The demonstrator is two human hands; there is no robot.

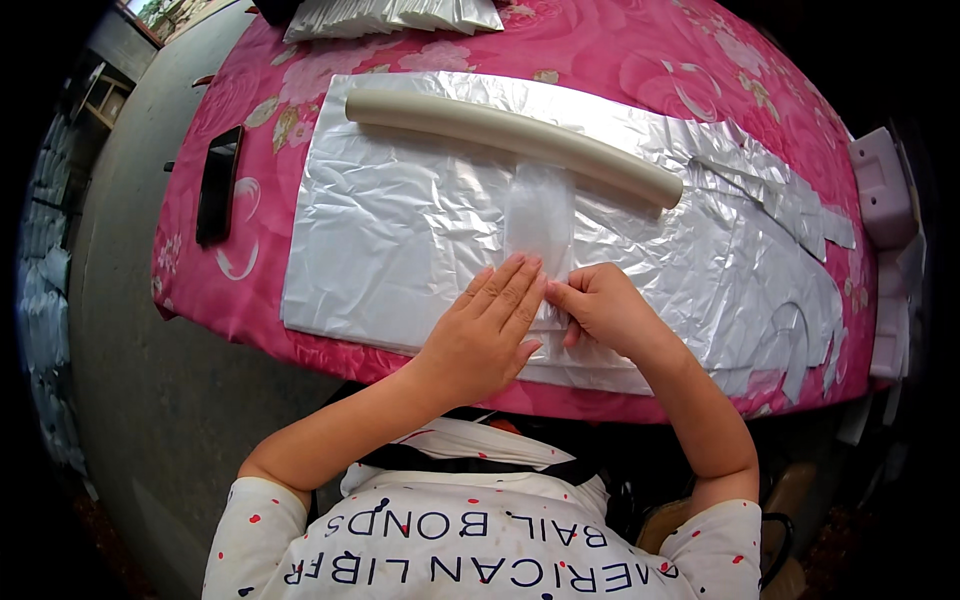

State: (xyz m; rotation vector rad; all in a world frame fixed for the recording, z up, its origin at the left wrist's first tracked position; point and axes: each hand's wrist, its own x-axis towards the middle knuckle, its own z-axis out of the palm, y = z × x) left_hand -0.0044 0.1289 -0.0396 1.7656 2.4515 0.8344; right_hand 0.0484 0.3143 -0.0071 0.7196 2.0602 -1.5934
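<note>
A stack of thin white plastic bags (370,260) lies flat across the table, its cut handles spread toward the right. On top of it, in the middle, rests a narrow folded strip of clear plastic (540,205). My left hand (490,325) lies on the strip's near end, fingers stretched out and pressed flat. Beside it, my right hand (602,308) pinches the strip's near right edge between thumb and curled fingers. A long beige tube (510,140) lies across the far part of the stack, just beyond the strip.
A pink floral tablecloth (270,165) covers the table. A black phone (220,185) lies at the left edge. Another pile of folded white plastic (390,15) sits at the far side. White plastic containers (882,190) stand off the right edge. Stacked pale bundles (50,300) line the far left.
</note>
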